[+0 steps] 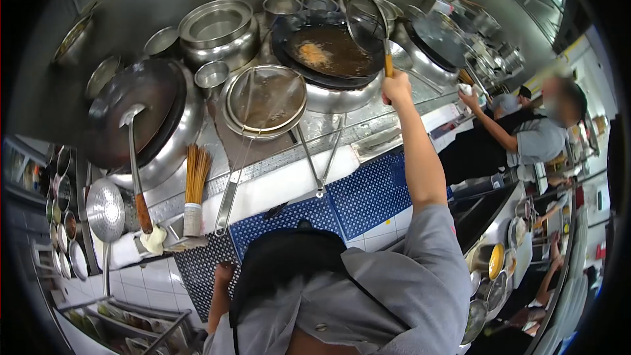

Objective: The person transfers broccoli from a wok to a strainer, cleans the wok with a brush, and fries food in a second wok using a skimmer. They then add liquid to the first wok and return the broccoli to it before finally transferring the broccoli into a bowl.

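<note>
My right hand [396, 87] is closed around the wooden handle of a round strainer [385, 34], held tilted over the right rim of a wok of dark oil [342, 46]. Orange-gold food [315, 54] floats in foaming oil on the wok's left side. Low beside my body hangs my left hand [225, 273], away from the stove; its fingers are too dark and small to make out. Between me and the oil wok, a wire strainer [269, 98] rests across a metal pot, and a pair of long metal tongs [320, 181] leans on the counter's front edge.
On the left sits another wok [112, 108] with a ladle [131, 141]. A bamboo brush [195, 187] and a perforated skimmer [105, 210] are near the front edge. Metal pots [217, 33] line the back. At right, a co-worker [526, 131] stands by a third wok [437, 39].
</note>
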The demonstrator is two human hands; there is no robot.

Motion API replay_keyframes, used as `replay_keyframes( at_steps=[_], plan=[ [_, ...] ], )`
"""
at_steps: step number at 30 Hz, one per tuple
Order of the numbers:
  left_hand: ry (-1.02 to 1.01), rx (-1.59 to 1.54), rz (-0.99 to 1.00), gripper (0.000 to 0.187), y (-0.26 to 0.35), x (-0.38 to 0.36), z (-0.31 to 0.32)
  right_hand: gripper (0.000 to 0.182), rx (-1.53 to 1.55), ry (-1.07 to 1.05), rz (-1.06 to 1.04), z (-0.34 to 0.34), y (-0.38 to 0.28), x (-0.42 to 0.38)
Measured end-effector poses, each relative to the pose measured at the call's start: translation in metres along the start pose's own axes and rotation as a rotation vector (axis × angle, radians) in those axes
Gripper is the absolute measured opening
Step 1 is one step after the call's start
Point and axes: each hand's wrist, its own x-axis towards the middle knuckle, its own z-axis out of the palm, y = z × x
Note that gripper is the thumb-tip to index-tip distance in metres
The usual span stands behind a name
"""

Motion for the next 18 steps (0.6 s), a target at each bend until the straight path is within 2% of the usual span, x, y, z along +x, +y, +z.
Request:
replay_keyframes(
  at_steps=[1, 3, 6, 9, 12, 13, 16, 17, 18],
  plan=[
    [-0.024, 0.212, 0.145, 0.030, -0.018, 0.014, 0.008, 0.020, 0.085, -0.050, -0.022, 0.004, 0.004, -0.010],
    [-0.054, 0.169, 0.116, 0.031, -0.028, 0.015, 0.021, 0.027, 0.254, -0.135, -0.060, 0.004, 0.015, -0.025],
    [-0.078, 0.122, 0.082, 0.032, -0.012, 0.015, 0.021, 0.040, 0.243, -0.147, -0.096, 0.017, 0.008, -0.066],
    [0.012, 0.039, 0.096, 0.032, -0.011, 0.028, 0.028, 0.051, -0.021, 0.002, -0.285, 0.051, 0.027, -0.063],
    [-0.114, 0.055, -0.034, 0.036, 0.034, 0.030, 0.007, 0.058, -0.221, 0.077, -0.366, 0.060, 0.012, -0.076],
    [-0.072, 0.120, 0.123, 0.038, 0.020, 0.038, 0.011, 0.061, -0.172, -0.028, -0.239, 0.056, 0.000, -0.080],
    [0.045, -0.042, -0.002, 0.038, 0.012, 0.046, 0.019, 0.053, -0.261, 0.038, -0.325, 0.068, 0.003, -0.065],
    [0.030, -0.098, -0.028, 0.032, 0.012, 0.044, 0.020, 0.046, -0.222, -0.017, -0.273, 0.068, 0.003, -0.057],
    [-0.002, 0.018, 0.058, 0.030, 0.010, 0.041, 0.020, 0.038, -0.182, -0.073, -0.220, 0.061, -0.010, -0.059]
  ],
)
